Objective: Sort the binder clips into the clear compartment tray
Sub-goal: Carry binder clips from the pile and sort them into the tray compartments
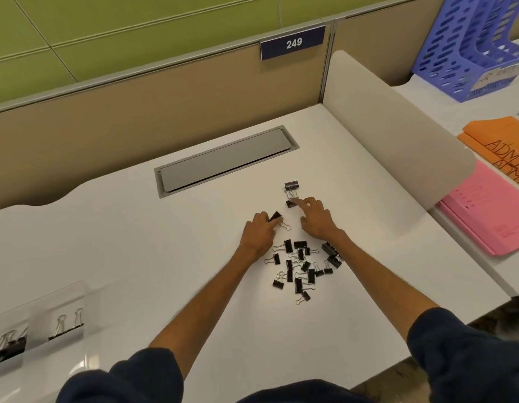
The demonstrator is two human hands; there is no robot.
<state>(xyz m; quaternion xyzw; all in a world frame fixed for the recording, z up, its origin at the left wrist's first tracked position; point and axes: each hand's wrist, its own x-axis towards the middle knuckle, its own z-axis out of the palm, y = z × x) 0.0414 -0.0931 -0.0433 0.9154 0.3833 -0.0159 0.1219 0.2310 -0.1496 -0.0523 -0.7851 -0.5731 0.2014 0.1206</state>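
Ctr of frame, on the white desk: left hand pinches one binder clip w/ curled fingers. Right hand grasps nothing, index finger stretched out & touching a second clip, w/ a third clip just above it. Loose pile of clips lies btwn the forearms just below both hands; clear tray sits lower left, well apart from the pile, w/ sorted clips in two compartments.
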